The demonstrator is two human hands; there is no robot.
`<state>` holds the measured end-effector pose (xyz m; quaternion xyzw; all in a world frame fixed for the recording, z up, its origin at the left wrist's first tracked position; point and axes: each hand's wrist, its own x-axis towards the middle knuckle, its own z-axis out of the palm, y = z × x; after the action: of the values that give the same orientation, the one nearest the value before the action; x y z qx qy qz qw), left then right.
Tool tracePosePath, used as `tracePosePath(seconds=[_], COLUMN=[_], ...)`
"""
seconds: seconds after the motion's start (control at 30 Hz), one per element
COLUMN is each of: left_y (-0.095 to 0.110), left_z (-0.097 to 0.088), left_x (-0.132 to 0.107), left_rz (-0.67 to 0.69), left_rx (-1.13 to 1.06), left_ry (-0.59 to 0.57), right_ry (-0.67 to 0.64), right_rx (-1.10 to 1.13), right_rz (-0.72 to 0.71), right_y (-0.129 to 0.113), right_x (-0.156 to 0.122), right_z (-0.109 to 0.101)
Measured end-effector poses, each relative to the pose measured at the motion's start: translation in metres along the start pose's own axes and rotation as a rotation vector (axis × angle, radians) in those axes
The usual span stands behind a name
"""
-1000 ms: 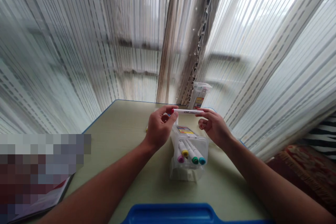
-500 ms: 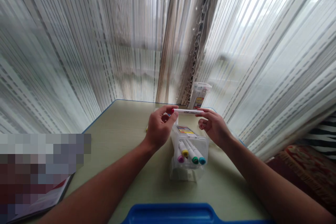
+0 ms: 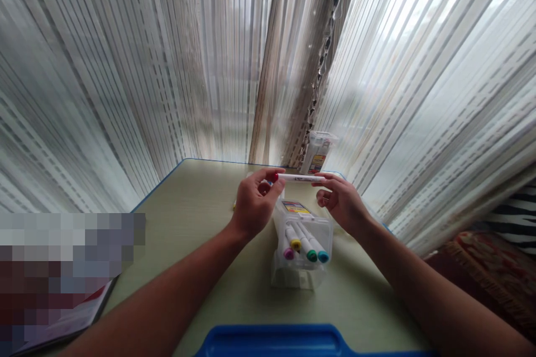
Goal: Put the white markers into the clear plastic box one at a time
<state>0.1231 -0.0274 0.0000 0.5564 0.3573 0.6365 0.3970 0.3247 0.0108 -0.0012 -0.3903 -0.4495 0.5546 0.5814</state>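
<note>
A white marker (image 3: 299, 178) with a red end is held level between my two hands above the table. My left hand (image 3: 256, 201) pinches its red end between thumb and fingers. At the other end, the fingers of my right hand (image 3: 341, 198) close on the barrel. Just below and nearer to me lies a clear plastic marker case (image 3: 304, 228) on its side, its opening facing me. Inside are several white markers with yellow, pink, green and blue ends. The case's clear lid (image 3: 298, 279) hangs down at the front.
Another clear case (image 3: 317, 153) with a label stands upright at the table's back edge, by the striped curtain (image 3: 218, 67). A blue tray-like edge (image 3: 272, 340) lies at the front. A pixelated, dark-edged object (image 3: 62, 290) is at the left.
</note>
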Motion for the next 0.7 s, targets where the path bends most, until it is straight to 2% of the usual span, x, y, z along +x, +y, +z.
tracePosePath(seconds=[0.7], left_y=[-0.0012], left_z=[-0.0003], left_x=[0.0004], left_rz=[0.000], left_rx=[0.023], left_ry=[-0.008], right_ry=[-0.015], right_rx=[-0.002], right_rz=[-0.003], right_y=[0.0019], right_x=[0.0012], right_z=[-0.0016])
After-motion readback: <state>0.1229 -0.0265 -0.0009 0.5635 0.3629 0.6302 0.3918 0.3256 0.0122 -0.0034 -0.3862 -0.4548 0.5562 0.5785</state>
